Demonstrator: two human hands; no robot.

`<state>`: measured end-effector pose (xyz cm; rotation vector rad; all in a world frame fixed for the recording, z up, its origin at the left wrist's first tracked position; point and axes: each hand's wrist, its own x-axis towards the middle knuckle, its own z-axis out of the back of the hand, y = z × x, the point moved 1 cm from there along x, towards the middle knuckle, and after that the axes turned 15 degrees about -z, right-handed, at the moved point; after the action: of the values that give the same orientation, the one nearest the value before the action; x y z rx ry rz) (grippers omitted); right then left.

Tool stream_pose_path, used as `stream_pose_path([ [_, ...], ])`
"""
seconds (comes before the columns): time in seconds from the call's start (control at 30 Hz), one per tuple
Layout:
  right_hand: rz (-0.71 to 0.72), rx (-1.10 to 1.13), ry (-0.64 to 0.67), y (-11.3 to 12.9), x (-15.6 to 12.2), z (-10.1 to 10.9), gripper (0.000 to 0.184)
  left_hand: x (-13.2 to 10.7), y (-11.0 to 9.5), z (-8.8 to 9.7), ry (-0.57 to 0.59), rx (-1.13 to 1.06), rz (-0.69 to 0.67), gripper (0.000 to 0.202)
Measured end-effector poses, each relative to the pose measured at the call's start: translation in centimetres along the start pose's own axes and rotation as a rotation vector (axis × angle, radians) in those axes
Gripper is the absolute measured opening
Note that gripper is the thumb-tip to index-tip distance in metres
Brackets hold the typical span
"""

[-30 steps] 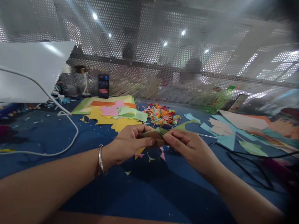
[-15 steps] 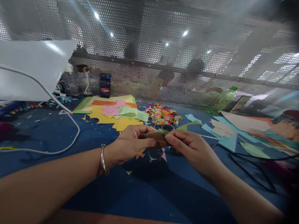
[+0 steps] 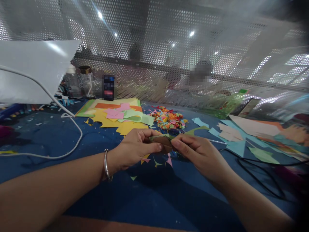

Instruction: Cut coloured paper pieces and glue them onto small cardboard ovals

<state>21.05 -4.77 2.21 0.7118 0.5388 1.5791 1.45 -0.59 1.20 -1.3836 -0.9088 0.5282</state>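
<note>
A small brownish piece of paper (image 3: 165, 145) with some green at its upper edge is held between both hands above the blue table. My left hand (image 3: 137, 146), with a silver bangle at its wrist, pinches the left side between thumb and fingers. My right hand (image 3: 195, 149) has its fingertips closed on the right edge; what lies inside those fingers is partly hidden. A curved olive-green paper strip (image 3: 199, 129) shows just behind the right hand. Below the held piece lie pink, yellow and green paper offcuts (image 3: 169, 160).
Beyond the hands are a heap of colourful scraps (image 3: 169, 118) and layered yellow paper (image 3: 103, 119). Blue sheets (image 3: 235, 148) and a black cable (image 3: 256, 178) lie right. A white cable (image 3: 80, 135) curves left. A phone (image 3: 108, 87), jars (image 3: 86, 82) and a green-capped bottle (image 3: 231, 104) stand behind.
The brownish paper has turned slightly between my fingers, and its lower edge now looks rounder. Both hands stay in nearly the same place.
</note>
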Motion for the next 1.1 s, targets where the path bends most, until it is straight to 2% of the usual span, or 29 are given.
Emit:
stream_pose_path([
  [0.2, 0.006, 0.007, -0.009, 0.12, 0.01, 0.03, 0.042, 0.04, 0.23, -0.01, -0.02, 0.004, -0.031, 0.023],
  [0.57, -0.01, 0.015, 0.004, 0.05, -0.09, -0.04, 0.044, 0.27, -0.05, 0.07, -0.043, 0.043, -0.04, 0.018],
  [1.1, -0.03, 0.029, 0.032, 0.11, -0.11, -0.07, 0.044, 0.33, -0.4, 0.21, 0.011, 0.124, -0.08, 0.014],
])
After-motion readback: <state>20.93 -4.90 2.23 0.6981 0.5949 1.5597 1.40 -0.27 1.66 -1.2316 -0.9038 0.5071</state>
